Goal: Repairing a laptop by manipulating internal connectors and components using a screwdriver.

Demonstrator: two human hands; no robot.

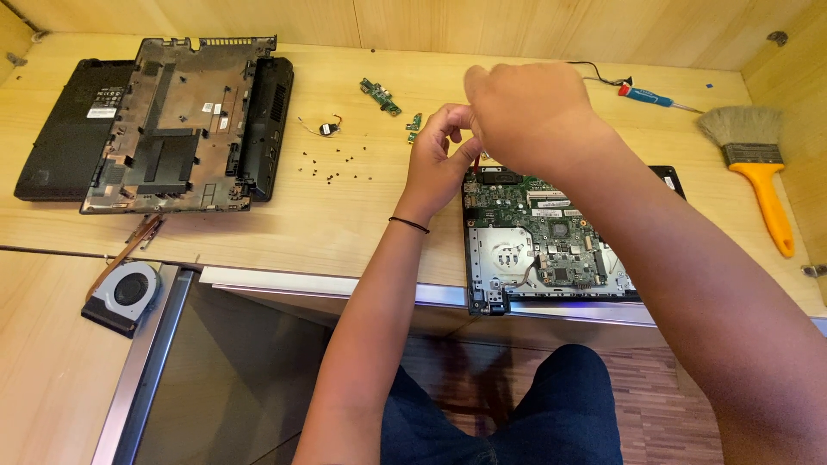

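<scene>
on the wooden desk (345, 215) i see the bottom cover (164, 125) and fan (125, 293) already off, screws (332, 164) loose. my left hand (439, 159) and right hand (530, 112) pinch narrowly at the exposed motherboard's (543, 237) top edge; it remains seated.

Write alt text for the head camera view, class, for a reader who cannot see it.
A person's left hand and right hand meet at the far edge of an opened laptop's green motherboard on a wooden desk. To the left lie the removed laptop bottom cover, loose screws and a cooling fan; a brush and screwdriver lie right.
</scene>
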